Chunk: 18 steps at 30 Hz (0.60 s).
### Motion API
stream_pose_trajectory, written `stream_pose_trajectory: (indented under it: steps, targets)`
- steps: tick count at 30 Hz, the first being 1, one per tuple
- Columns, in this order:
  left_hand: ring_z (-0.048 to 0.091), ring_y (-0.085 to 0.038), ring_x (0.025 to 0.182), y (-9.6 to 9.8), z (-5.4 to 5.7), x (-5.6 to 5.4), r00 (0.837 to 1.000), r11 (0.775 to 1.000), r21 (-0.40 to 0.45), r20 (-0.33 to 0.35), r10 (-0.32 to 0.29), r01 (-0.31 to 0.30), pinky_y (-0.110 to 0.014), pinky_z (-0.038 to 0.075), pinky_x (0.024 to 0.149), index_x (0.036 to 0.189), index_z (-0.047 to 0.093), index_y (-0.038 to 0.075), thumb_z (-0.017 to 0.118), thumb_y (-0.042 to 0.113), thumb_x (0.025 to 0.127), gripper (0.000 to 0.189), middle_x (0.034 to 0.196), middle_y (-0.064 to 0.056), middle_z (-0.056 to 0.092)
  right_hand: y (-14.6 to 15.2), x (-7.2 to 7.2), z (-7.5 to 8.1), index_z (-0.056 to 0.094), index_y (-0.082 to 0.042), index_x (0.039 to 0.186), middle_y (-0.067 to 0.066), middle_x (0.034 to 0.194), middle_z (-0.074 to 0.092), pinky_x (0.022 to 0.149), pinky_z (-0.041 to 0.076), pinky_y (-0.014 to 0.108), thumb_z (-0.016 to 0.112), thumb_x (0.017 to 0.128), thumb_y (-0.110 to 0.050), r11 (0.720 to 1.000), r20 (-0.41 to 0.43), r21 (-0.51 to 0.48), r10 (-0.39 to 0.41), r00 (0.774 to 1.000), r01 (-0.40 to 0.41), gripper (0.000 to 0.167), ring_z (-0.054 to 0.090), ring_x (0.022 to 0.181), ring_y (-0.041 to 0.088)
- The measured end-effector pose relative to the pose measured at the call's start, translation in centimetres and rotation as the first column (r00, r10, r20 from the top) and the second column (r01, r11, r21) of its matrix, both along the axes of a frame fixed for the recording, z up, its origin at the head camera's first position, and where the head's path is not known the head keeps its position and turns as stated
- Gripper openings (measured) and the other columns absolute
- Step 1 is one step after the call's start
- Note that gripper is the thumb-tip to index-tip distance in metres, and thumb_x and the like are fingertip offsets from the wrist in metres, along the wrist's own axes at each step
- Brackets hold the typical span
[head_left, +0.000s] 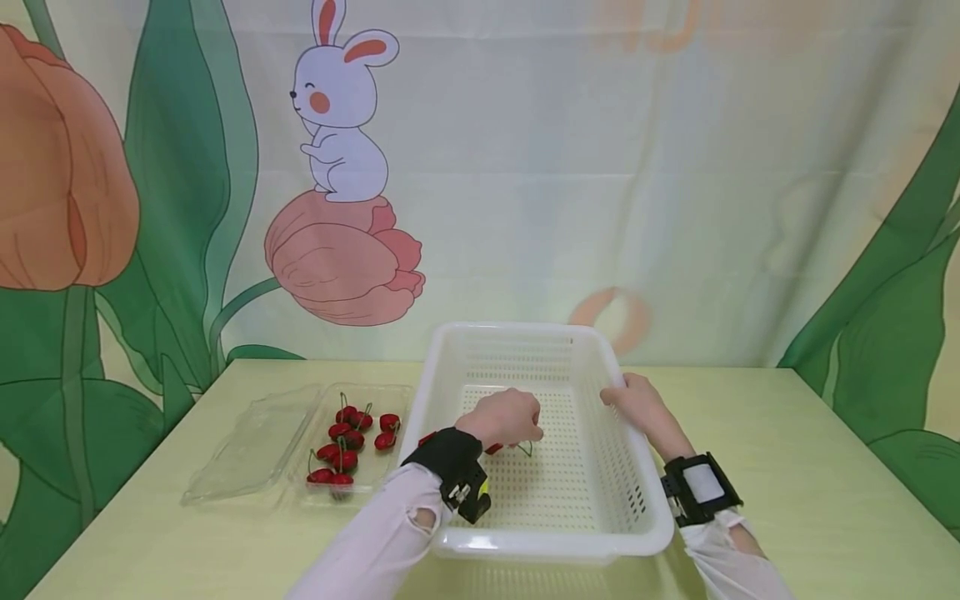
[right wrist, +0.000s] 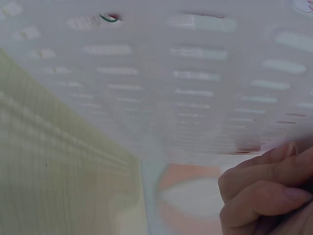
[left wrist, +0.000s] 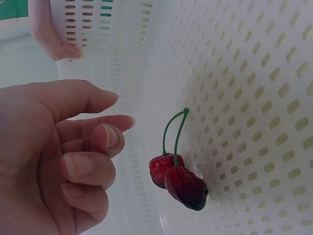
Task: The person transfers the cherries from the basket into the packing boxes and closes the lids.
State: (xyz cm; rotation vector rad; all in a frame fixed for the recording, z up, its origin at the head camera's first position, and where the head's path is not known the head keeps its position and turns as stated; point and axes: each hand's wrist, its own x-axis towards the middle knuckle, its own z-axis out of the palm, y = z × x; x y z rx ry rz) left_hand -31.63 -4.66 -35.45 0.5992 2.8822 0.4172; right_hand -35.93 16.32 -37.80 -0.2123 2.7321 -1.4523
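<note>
My left hand (head_left: 501, 418) is inside a white plastic basket (head_left: 553, 546), over its perforated floor. In the left wrist view, its fingers are loosely curled with a gap between thumb and forefinger, and nothing is held. Beside it a pair of dark red cherries (left wrist: 186, 188) joined by a green stem lies on the basket's floor; the head view shows them partly behind the hand. My right hand (head_left: 637, 402) grips the basket's right rim; in the right wrist view its curled fingers (right wrist: 259, 203) show against the outer side wall.
Left of the basket stands a clear plastic box (head_left: 311, 446) with several red cherries (head_left: 345, 437) in it. Its clear lid (head_left: 251, 446) lies opened out to the left on the pale yellow table (head_left: 765, 450). A printed curtain (head_left: 525, 167) hangs behind the table.
</note>
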Motion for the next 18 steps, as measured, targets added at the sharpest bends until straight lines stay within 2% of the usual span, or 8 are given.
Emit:
stream_pose_trajectory:
  steps: [5,11,18]
  targets:
    - [0.055,-0.014,0.052,-0.1,-0.1,0.0,1.000,1.000,-0.019,-0.002,0.007,-0.007,-0.027,0.038,0.051,0.075,0.058,0.012,0.060,0.020,0.086,0.013,0.064,0.001,0.055,0.0,0.0,0.1,0.046,0.014,0.105,0.025,0.094,0.055,0.057,0.049,0.039,0.048,0.078,-0.009,1.000,-0.002,0.010,-0.002,1.000,0.002,0.035,0.059,0.070,0.029]
    - [0.040,-0.012,0.040,-0.3,-0.7,-0.1,1.000,0.999,-0.033,0.010,0.020,-0.020,-0.026,0.032,0.044,0.069,0.058,0.010,0.059,0.018,0.084,0.017,0.061,-0.006,0.060,-0.1,0.1,0.4,0.047,0.014,0.105,0.025,0.093,0.056,0.057,0.049,0.039,0.048,0.078,-0.009,1.000,0.004,-0.006,0.002,1.000,-0.002,0.035,0.059,0.070,0.029]
    - [0.031,-0.013,0.038,-0.7,-1.2,-0.3,0.998,1.000,0.006,0.065,0.027,-0.028,-0.027,0.026,0.043,0.060,0.050,0.010,0.059,0.017,0.086,0.029,0.045,0.000,0.041,-0.1,0.4,0.5,0.047,0.014,0.104,0.025,0.093,0.055,0.058,0.048,0.039,0.049,0.078,-0.009,1.000,-0.006,0.004,0.006,1.000,-0.006,0.035,0.058,0.071,0.029]
